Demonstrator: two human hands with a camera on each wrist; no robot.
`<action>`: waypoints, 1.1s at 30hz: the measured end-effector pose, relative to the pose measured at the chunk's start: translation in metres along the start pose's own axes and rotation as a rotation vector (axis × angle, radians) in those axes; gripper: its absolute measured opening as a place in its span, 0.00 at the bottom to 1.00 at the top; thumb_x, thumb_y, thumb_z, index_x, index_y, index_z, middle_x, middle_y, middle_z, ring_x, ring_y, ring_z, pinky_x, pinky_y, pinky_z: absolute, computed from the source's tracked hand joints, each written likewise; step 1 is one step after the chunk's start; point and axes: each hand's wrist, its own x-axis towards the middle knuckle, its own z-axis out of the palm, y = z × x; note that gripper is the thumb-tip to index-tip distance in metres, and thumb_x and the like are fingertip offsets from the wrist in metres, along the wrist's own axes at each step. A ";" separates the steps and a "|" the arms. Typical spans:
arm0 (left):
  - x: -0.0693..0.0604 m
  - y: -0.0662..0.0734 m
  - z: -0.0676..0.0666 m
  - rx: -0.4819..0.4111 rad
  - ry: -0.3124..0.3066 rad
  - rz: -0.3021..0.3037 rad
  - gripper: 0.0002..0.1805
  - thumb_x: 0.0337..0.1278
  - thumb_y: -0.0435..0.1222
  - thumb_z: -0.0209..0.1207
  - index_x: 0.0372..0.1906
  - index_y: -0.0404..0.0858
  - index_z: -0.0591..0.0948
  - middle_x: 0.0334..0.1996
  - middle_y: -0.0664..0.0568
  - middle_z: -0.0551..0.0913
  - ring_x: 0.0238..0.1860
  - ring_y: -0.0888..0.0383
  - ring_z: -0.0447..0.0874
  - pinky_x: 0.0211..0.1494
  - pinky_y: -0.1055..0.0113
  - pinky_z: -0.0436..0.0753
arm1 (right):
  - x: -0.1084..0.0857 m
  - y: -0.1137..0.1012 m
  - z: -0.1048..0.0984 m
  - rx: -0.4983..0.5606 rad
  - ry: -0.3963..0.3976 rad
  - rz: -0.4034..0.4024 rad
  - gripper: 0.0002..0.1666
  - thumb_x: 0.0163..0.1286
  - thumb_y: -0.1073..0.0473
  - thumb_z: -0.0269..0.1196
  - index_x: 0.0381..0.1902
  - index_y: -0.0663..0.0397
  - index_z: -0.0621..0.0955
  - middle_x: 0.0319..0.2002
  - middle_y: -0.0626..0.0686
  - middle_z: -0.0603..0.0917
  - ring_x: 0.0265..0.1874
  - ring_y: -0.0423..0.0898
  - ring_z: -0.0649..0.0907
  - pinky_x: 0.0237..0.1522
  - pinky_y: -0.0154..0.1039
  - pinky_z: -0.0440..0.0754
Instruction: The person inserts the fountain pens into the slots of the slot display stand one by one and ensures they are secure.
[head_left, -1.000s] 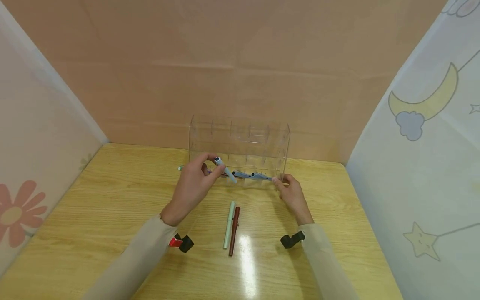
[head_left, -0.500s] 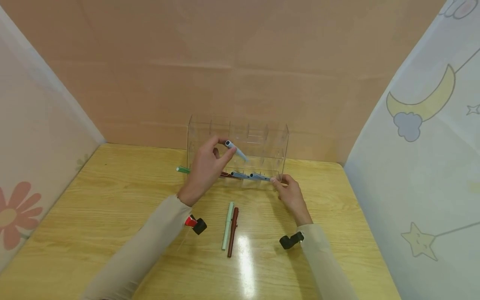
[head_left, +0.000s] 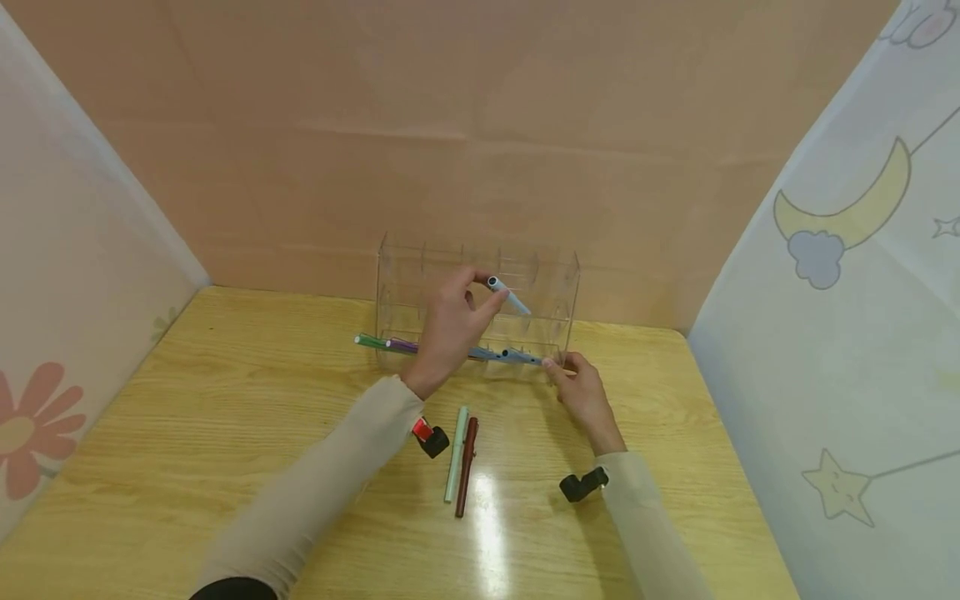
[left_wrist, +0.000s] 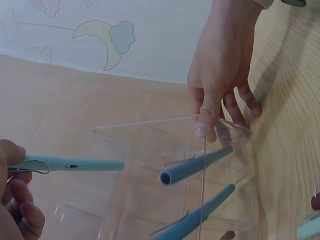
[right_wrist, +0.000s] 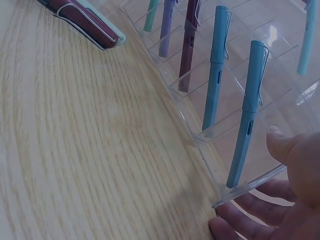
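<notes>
My left hand (head_left: pixel 452 325) pinches a light blue pen (head_left: pixel 512 297) by its capped end, tilted in front of the clear rack's (head_left: pixel 480 250) upper part. In the left wrist view that pen (left_wrist: pixel 85 164) points toward the rack, apart from the two blue pens (left_wrist: pixel 190 169) below. My right hand (head_left: pixel 587 398) grips the rack's right end; in the right wrist view the thumb lies on the side wall, other fingers beneath. The rack's front row holds several pens: green (head_left: pixel 369 340), purple (head_left: pixel 401 345), dark red (right_wrist: pixel 189 47) and two blue (right_wrist: pixel 247 115).
A mint green pen (head_left: pixel 457 454) and a dark red pen (head_left: pixel 467 467) lie side by side on the wooden table (head_left: pixel 300 500), in front of the rack. A tan backdrop (head_left: pixel 480 125) stands behind, with patterned panels at both sides.
My left hand has moved right and up with the light blue pen, from the front row to the upper part of the rack. The right hand has stayed at the rack's end.
</notes>
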 end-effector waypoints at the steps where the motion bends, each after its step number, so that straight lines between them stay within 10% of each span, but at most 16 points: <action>1: 0.001 0.000 0.003 0.001 0.000 0.002 0.13 0.74 0.40 0.67 0.54 0.37 0.84 0.49 0.49 0.88 0.18 0.59 0.62 0.23 0.71 0.64 | 0.000 -0.001 0.000 -0.003 0.003 0.000 0.34 0.84 0.40 0.56 0.73 0.60 0.71 0.72 0.63 0.77 0.69 0.63 0.80 0.57 0.51 0.88; 13: 0.007 -0.003 0.031 0.034 0.013 -0.058 0.13 0.74 0.41 0.66 0.55 0.40 0.84 0.51 0.50 0.89 0.17 0.58 0.63 0.21 0.70 0.63 | 0.004 -0.002 0.000 -0.027 0.014 -0.025 0.35 0.84 0.41 0.57 0.73 0.62 0.72 0.69 0.65 0.79 0.65 0.62 0.83 0.50 0.43 0.88; 21: 0.008 -0.010 0.042 0.078 -0.009 -0.063 0.11 0.74 0.41 0.66 0.52 0.40 0.85 0.49 0.51 0.89 0.55 0.51 0.89 0.61 0.55 0.86 | 0.005 -0.004 -0.001 -0.024 0.015 -0.026 0.32 0.84 0.42 0.57 0.71 0.61 0.73 0.69 0.64 0.79 0.65 0.62 0.83 0.51 0.45 0.88; 33: 0.009 -0.012 0.048 0.187 -0.147 -0.104 0.05 0.74 0.40 0.66 0.48 0.44 0.84 0.45 0.53 0.90 0.16 0.64 0.68 0.19 0.73 0.65 | 0.004 -0.004 -0.002 -0.012 -0.003 -0.026 0.32 0.84 0.43 0.57 0.71 0.61 0.72 0.71 0.64 0.77 0.68 0.63 0.81 0.53 0.46 0.87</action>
